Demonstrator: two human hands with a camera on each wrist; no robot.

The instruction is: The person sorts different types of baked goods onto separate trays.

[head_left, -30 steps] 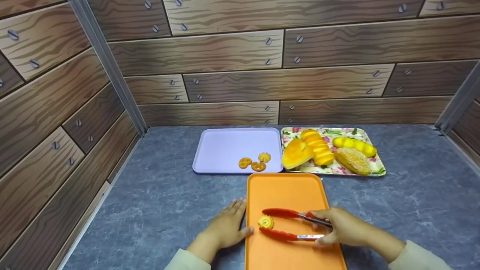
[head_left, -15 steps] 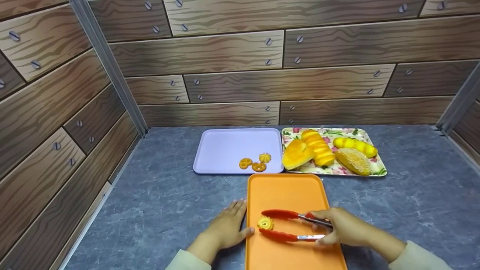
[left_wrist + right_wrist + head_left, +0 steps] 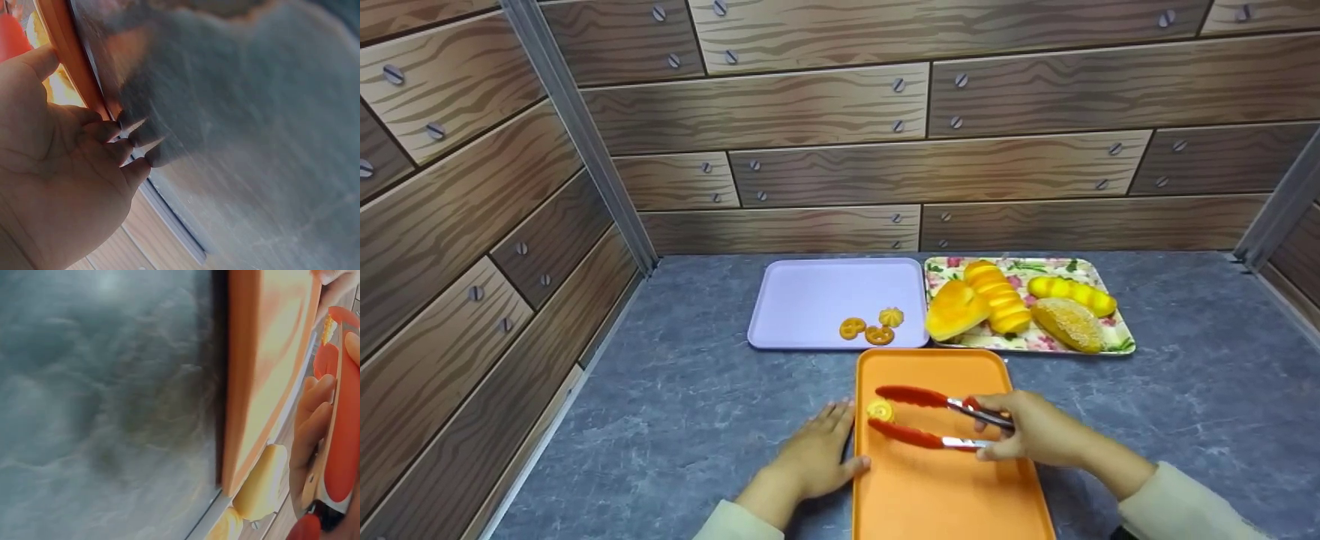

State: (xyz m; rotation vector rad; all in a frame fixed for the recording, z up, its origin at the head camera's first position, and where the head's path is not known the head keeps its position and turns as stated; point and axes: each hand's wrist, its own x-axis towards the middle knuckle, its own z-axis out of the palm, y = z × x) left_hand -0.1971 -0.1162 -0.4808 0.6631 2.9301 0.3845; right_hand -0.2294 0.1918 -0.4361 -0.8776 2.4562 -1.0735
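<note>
My right hand [image 3: 1031, 429] holds red-tipped tongs [image 3: 911, 435] by their arms; the right wrist view shows its fingers curled round the tongs' red handle [image 3: 344, 433]. Between the tong tips sits a small round yellow cookie [image 3: 880, 410], over the left part of an orange tray [image 3: 945, 495]. Whether the cookie touches the tray, I cannot tell. My left hand [image 3: 814, 454] lies beside the tray's left edge, fingers stretched forward and thumb on the rim. In the left wrist view, the left fingertips [image 3: 126, 140] rest along that edge.
Behind the orange tray stands a lilac tray [image 3: 810, 300] with two pretzels [image 3: 866, 330] and a swirled cookie [image 3: 891, 317]. To its right, a flowered tray [image 3: 1042, 343] bears several breads [image 3: 997, 296]. Wood-patterned walls [image 3: 825, 172] enclose the back and sides.
My right hand and the tongs have moved away from me and slightly left, and the cookie has gone along between the tips. My left hand has stayed in place.
</note>
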